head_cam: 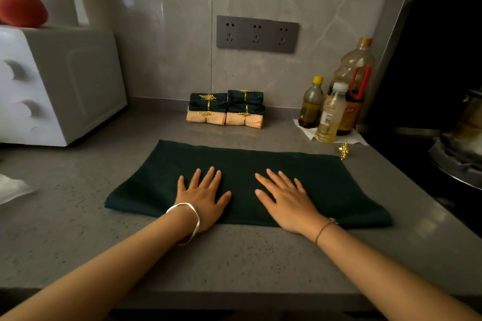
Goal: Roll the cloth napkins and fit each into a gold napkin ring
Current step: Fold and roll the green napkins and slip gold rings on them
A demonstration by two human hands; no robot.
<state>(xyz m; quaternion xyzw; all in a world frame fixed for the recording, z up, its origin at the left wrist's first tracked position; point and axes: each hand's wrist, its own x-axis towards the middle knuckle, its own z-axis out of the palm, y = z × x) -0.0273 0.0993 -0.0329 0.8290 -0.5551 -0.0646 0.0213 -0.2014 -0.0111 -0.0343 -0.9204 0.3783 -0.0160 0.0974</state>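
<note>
"Where was the cloth when you looked over?"

"The dark green napkin lay flat and unrolled on the grey countertop. It was spread wide, with its near edge close to the counter's front."

"And the hands?"

"Both were on the cloth, palms down. The left hand rested near the middle, its fingers straight and fanned apart, with a silver bangle at the wrist. The right hand lay just beside it without touching it. Its fingers were straight and spread too, and there was a thin cord bracelet on that wrist."

"Any rings about?"

"One loose gold napkin ring, leafy in shape, sat on the counter just off the napkin's far right corner. It was near three bottles standing on a sheet of paper."

"Finished ones?"

"A stack of rolled napkins stood against the tiled wall behind the flat cloth, well apart from the hands. The dark green rolls lay on top of two peach ones, and I could see gold leaf rings on them."

"What else was there?"

"A white appliance stood at the left, and there was a grey socket panel on the wall."
</note>
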